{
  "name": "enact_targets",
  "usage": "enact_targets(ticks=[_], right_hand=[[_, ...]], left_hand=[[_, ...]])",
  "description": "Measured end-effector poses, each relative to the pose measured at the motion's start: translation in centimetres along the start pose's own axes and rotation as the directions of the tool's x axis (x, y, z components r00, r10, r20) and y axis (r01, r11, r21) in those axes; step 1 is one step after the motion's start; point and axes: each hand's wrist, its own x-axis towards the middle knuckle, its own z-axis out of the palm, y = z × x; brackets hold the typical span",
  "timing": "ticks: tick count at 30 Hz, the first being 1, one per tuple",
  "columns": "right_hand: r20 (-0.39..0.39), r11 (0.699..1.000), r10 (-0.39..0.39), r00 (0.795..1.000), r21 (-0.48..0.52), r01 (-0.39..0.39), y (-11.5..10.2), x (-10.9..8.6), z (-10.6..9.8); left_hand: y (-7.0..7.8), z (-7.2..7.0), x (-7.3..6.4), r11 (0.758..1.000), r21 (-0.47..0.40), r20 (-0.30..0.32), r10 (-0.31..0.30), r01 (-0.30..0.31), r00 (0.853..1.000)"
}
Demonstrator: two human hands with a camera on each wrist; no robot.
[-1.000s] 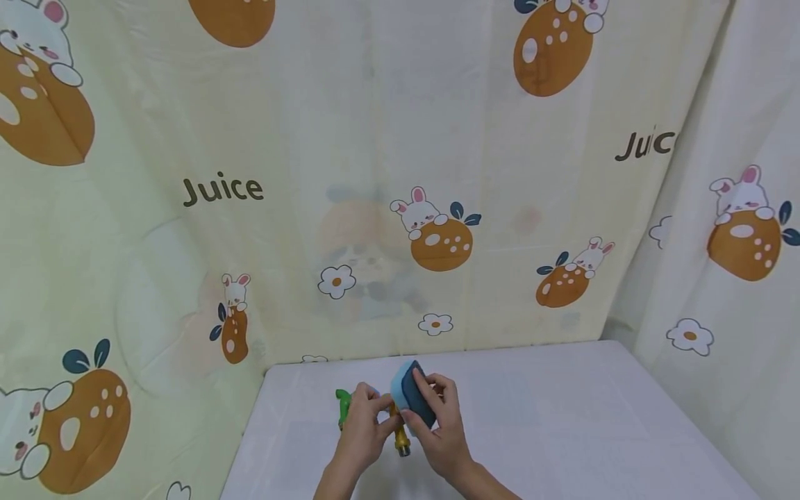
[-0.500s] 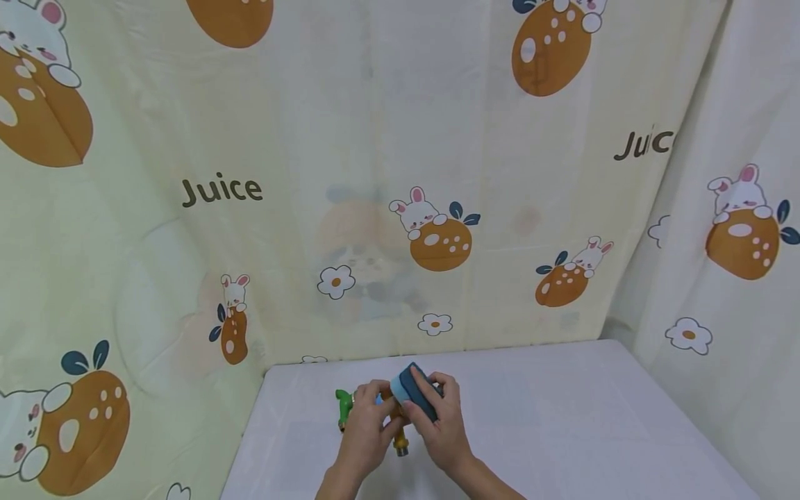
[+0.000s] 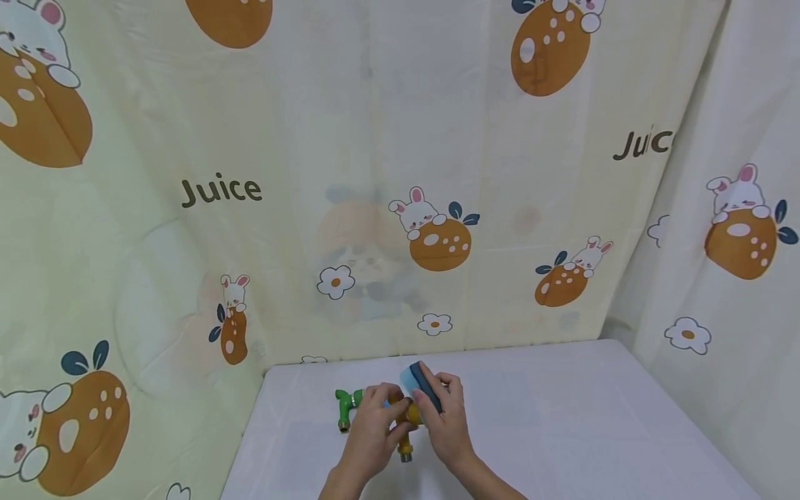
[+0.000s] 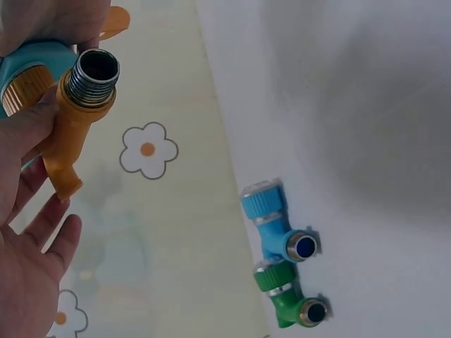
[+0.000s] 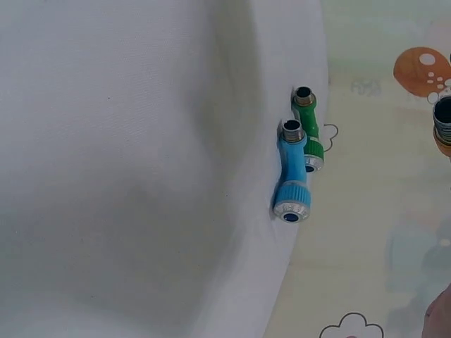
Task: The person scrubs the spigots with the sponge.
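Observation:
A yellow-orange faucet [image 3: 405,444] with a threaded metal end is held above the table by my left hand [image 3: 371,430], whose thumb and fingers pinch its body. In the left wrist view the faucet [image 4: 68,127] hangs tilted, its threaded opening toward the camera. My right hand [image 3: 451,423] grips a sponge [image 3: 428,386] with a light blue and a dark blue layer, close against the faucet's upper right side. Whether sponge and faucet touch is hard to tell. At the right wrist view's edge, only the faucet's threaded end [image 5: 443,120] and a bit of hand show.
On the white table [image 3: 562,417] lie a green faucet [image 3: 344,411] and a blue faucet [image 4: 273,229], side by side. The left hand mostly covers the blue one in the head view. A printed curtain [image 3: 281,278] hangs behind the table.
The sponge has turned and shifted slightly right, baring more of the yellow-orange faucet. My left hand has moved a little right, so more of the green faucet shows.

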Motion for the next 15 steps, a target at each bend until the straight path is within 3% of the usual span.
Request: enact_targets(ticks=[6,15], right_hand=[[-0.011,0.997,0.068,0.998,-0.026,-0.068,0.6,0.5,0.0],[-0.022,0.995,0.097,0.995,-0.021,-0.098,2.1,1.2,-0.1]], left_hand=[[-0.3,0.5,0.0,1.000,-0.017,0.060,0.023,-0.022,0.998],[-0.5,1.3,-0.2,0.999,-0.035,0.110,0.035,-0.031,0.993]])
